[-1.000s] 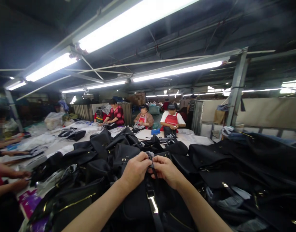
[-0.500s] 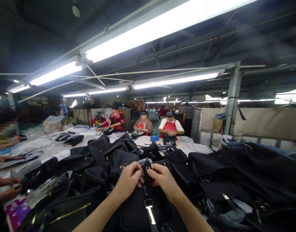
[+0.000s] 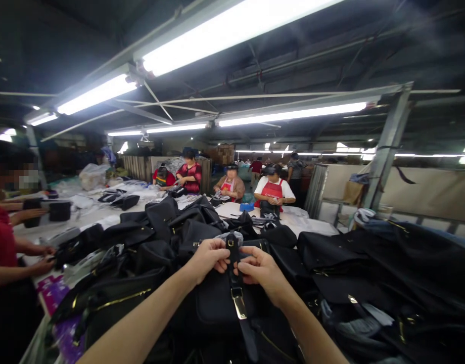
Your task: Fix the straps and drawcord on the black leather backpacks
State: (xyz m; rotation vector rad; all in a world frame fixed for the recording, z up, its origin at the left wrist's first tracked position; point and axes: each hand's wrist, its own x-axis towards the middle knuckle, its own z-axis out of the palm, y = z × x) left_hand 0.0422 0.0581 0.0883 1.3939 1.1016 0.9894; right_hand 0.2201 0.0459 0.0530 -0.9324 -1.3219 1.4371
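A black bag (image 3: 213, 308) lies on top of a heap right in front of me. Its black strap (image 3: 235, 273) runs toward me and carries a gold metal buckle (image 3: 239, 307). My left hand (image 3: 208, 258) pinches the strap's upper end from the left. My right hand (image 3: 260, 273) grips the same strap from the right, fingers closed on it. Both hands meet at the strap just above the buckle.
Several black bags (image 3: 369, 273) are piled across the long table (image 3: 316, 225). Other people in red aprons (image 3: 272, 189) work at the far end. At the left a person's hands (image 3: 39, 263) handle a bag, near purple packaging (image 3: 52, 293). A steel post (image 3: 386, 146) stands at right.
My view has tilted and shifted slightly. My hands have stayed on the strap, shifting a little along it, and the buckle now shows more fully below them.
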